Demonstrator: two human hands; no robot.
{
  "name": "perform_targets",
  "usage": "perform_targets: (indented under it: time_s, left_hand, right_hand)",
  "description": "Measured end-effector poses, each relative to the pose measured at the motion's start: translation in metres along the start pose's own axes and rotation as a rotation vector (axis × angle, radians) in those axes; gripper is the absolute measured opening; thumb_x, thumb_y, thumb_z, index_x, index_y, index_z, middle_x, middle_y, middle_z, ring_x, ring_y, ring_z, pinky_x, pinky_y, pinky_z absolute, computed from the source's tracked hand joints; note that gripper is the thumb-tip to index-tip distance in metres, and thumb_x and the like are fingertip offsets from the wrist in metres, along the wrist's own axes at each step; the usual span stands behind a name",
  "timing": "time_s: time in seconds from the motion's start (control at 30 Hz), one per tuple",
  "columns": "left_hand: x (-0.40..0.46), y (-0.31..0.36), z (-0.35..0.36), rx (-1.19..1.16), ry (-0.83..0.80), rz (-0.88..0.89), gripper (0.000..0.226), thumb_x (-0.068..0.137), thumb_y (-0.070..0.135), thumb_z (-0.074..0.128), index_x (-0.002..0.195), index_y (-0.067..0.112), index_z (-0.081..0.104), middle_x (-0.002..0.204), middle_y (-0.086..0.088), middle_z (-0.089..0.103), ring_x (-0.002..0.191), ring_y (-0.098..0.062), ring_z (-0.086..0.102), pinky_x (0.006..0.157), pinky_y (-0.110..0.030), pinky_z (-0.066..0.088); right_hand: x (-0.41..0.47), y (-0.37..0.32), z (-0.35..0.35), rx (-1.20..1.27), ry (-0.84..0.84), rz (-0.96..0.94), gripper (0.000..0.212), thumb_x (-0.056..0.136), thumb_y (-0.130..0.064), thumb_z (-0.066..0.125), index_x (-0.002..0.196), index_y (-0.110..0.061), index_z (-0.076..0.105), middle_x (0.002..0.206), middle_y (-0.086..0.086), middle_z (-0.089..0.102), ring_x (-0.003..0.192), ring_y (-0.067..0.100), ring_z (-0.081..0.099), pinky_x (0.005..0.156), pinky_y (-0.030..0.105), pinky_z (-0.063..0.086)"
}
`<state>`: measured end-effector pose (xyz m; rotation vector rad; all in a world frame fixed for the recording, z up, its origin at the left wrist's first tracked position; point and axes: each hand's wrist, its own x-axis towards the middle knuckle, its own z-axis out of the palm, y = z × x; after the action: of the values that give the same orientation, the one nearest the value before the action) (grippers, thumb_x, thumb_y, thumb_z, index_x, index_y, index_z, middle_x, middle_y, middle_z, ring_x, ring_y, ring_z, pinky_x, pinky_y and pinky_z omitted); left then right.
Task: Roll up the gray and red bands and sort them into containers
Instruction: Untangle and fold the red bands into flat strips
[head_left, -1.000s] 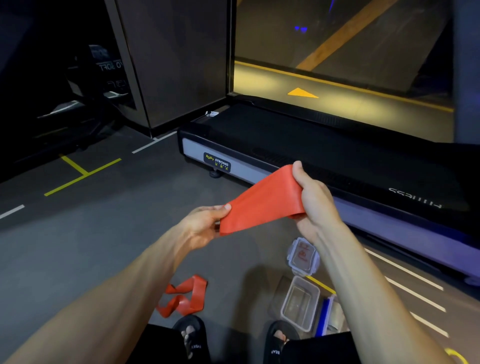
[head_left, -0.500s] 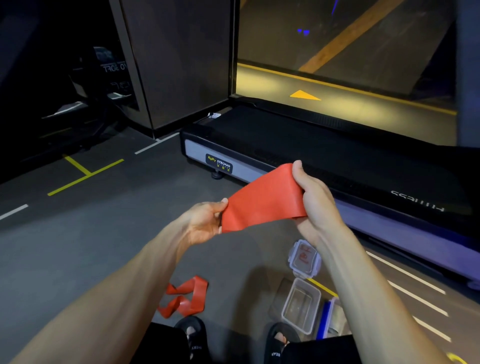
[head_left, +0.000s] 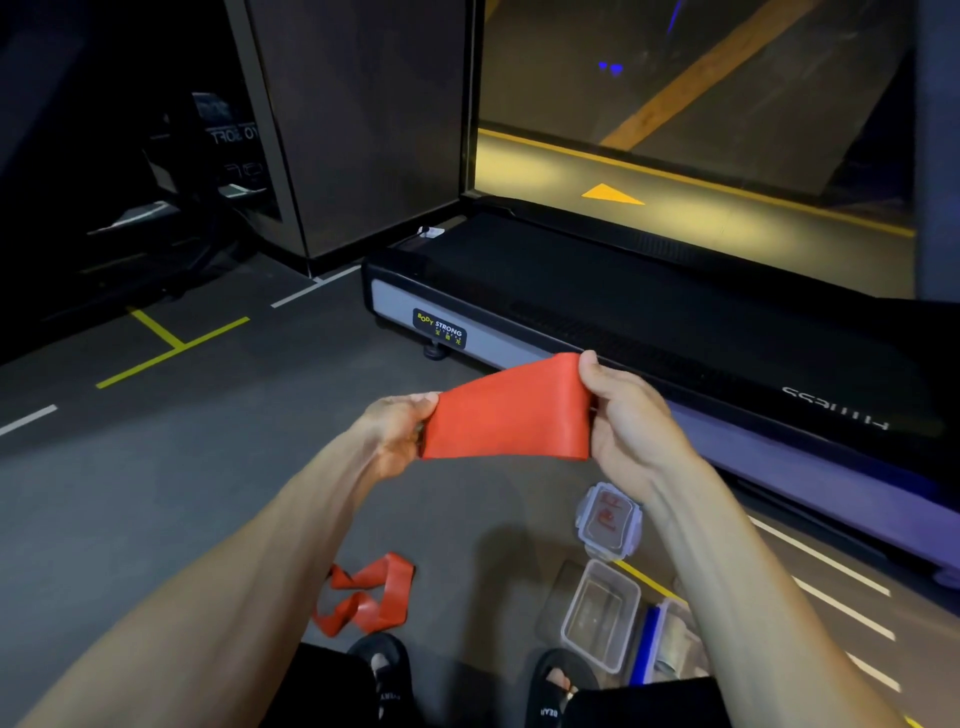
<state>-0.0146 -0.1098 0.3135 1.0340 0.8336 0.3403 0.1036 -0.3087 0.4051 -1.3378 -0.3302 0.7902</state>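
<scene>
I hold a red band (head_left: 506, 415) flat in the air between both hands, above the floor. My left hand (head_left: 397, 431) pinches its left end. My right hand (head_left: 626, 415) grips its right end, thumb on top. A second red band (head_left: 371, 597) lies twisted on the floor by my left foot. An open clear container (head_left: 600, 613) stands on the floor near my right foot. A clear lid (head_left: 608, 519) lies just beyond it. A blue-edged container (head_left: 660, 642) sits to its right, partly hidden by my right forearm. No gray band shows.
A black treadmill (head_left: 597, 312) runs along the floor just beyond my hands. My sandalled feet (head_left: 382, 670) are at the bottom edge. The dark floor (head_left: 156, 467) has white and yellow lines. A dark panel (head_left: 363, 130) stands at the back.
My hands have come closer together and the red band now hangs flatter and shorter between them. My left hand rose slightly; the view shifted a little.
</scene>
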Motion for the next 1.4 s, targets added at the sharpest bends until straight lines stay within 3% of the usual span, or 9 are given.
perform_targets:
  time_s: [0.17, 0.37, 0.53, 0.8, 0.93, 1.03, 1.1, 1.23, 1.4]
  left_hand:
    - [0.006, -0.004, 0.016, 0.144, 0.246, 0.193, 0.027, 0.107, 0.014, 0.05, 0.084, 0.019, 0.063, 0.079, -0.003, 0.062, 0.063, -0.017, 0.054, 0.052, -0.027, 0.048]
    - [0.006, 0.005, 0.015, 0.119, 0.378, 0.385, 0.021, 0.106, 0.019, 0.05, 0.089, 0.022, 0.064, 0.084, 0.001, 0.065, 0.075, -0.016, 0.058, 0.073, -0.037, 0.052]
    - [0.004, 0.017, 0.002, 0.109, 0.415, 0.529, 0.02, 0.104, 0.023, 0.054, 0.089, 0.026, 0.066, 0.085, 0.004, 0.064, 0.077, -0.011, 0.055, 0.076, -0.04, 0.05]
    - [0.0, 0.023, -0.002, 0.134, 0.413, 0.563, 0.022, 0.103, 0.019, 0.056, 0.086, 0.027, 0.068, 0.079, 0.008, 0.062, 0.07, -0.008, 0.051, 0.071, -0.034, 0.043]
    - [0.001, 0.021, 0.001, 0.153, 0.399, 0.541, 0.021, 0.103, 0.018, 0.057, 0.087, 0.026, 0.069, 0.081, 0.006, 0.065, 0.072, -0.009, 0.054, 0.073, -0.037, 0.049]
    - [0.001, 0.02, -0.001, 0.164, 0.396, 0.543, 0.02, 0.102, 0.019, 0.057, 0.088, 0.025, 0.07, 0.083, 0.005, 0.067, 0.073, -0.01, 0.056, 0.075, -0.038, 0.052]
    - [0.0, 0.02, -0.003, 0.171, 0.399, 0.557, 0.021, 0.102, 0.019, 0.057, 0.087, 0.026, 0.07, 0.082, 0.006, 0.068, 0.073, -0.009, 0.057, 0.075, -0.038, 0.052]
    - [-0.004, 0.021, -0.008, 0.191, 0.385, 0.597, 0.021, 0.103, 0.017, 0.057, 0.088, 0.026, 0.07, 0.082, 0.007, 0.068, 0.072, -0.007, 0.058, 0.071, -0.036, 0.051]
    - [-0.011, 0.021, -0.008, 0.211, 0.379, 0.63, 0.022, 0.103, 0.016, 0.057, 0.088, 0.027, 0.07, 0.081, 0.008, 0.068, 0.07, -0.003, 0.058, 0.07, -0.028, 0.048]
  right_hand:
    - [-0.001, 0.002, 0.007, 0.077, -0.042, 0.051, 0.04, 0.108, -0.03, 0.045, 0.125, 0.0, 0.066, 0.121, 0.017, 0.073, 0.117, 0.03, 0.069, 0.094, 0.049, 0.058]
    - [0.002, 0.007, 0.014, 0.067, -0.002, 0.06, 0.042, 0.107, -0.044, 0.045, 0.113, -0.011, 0.071, 0.113, 0.013, 0.076, 0.106, 0.028, 0.072, 0.089, 0.047, 0.059]
    - [0.01, 0.011, 0.01, -0.032, 0.117, -0.09, 0.034, 0.107, -0.04, 0.047, 0.105, -0.015, 0.07, 0.091, 0.002, 0.073, 0.076, 0.01, 0.068, 0.068, 0.028, 0.058]
    - [0.005, 0.01, 0.022, 0.056, 0.115, 0.014, 0.041, 0.106, -0.043, 0.049, 0.115, -0.008, 0.068, 0.101, 0.008, 0.075, 0.088, 0.021, 0.073, 0.074, 0.04, 0.062]
    - [-0.003, 0.005, 0.031, 0.029, -0.05, 0.063, 0.048, 0.1, -0.051, 0.057, 0.114, -0.007, 0.071, 0.105, 0.009, 0.078, 0.094, 0.026, 0.075, 0.079, 0.041, 0.063]
    - [-0.006, 0.006, 0.033, -0.022, -0.073, -0.037, 0.024, 0.096, -0.028, 0.07, 0.106, -0.007, 0.07, 0.091, 0.007, 0.077, 0.079, 0.017, 0.074, 0.068, 0.033, 0.061]
    - [-0.006, 0.007, 0.029, 0.002, -0.064, -0.061, 0.015, 0.095, -0.021, 0.07, 0.101, -0.007, 0.071, 0.09, 0.007, 0.077, 0.079, 0.016, 0.073, 0.073, 0.035, 0.062]
    - [-0.008, 0.007, 0.019, 0.039, -0.132, -0.03, 0.03, 0.092, -0.02, 0.07, 0.113, 0.001, 0.069, 0.1, 0.013, 0.077, 0.086, 0.019, 0.073, 0.087, 0.039, 0.06]
    - [-0.013, 0.006, 0.013, 0.034, -0.174, 0.003, 0.042, 0.078, -0.029, 0.075, 0.112, -0.004, 0.072, 0.104, 0.011, 0.077, 0.095, 0.021, 0.072, 0.092, 0.045, 0.058]
